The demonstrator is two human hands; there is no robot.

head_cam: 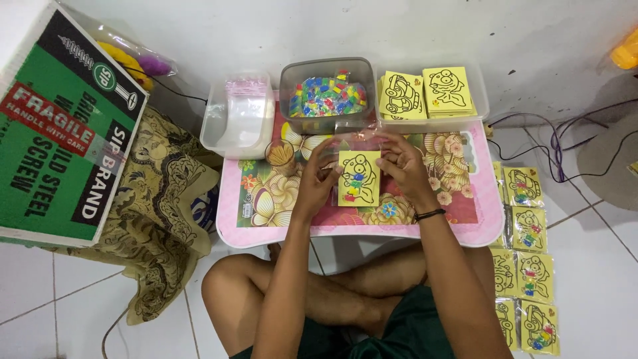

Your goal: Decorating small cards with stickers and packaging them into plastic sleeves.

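I see left hand [318,174] and right hand [401,163] both gripping card [359,177] | flat over counter [266,226], steadying it | tub [325,93] near.

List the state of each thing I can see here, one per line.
Left hand: gripping the yellow picture card in its clear sleeve.
Right hand: gripping the same card's top edge.
Grey plastic tub of coloured pieces: open, about half full.
Clear plastic tub of clear bags: open.
Clear tray of yellow cards: holding two stacks.
Packed yellow cards on the floor: lying flat in rows.
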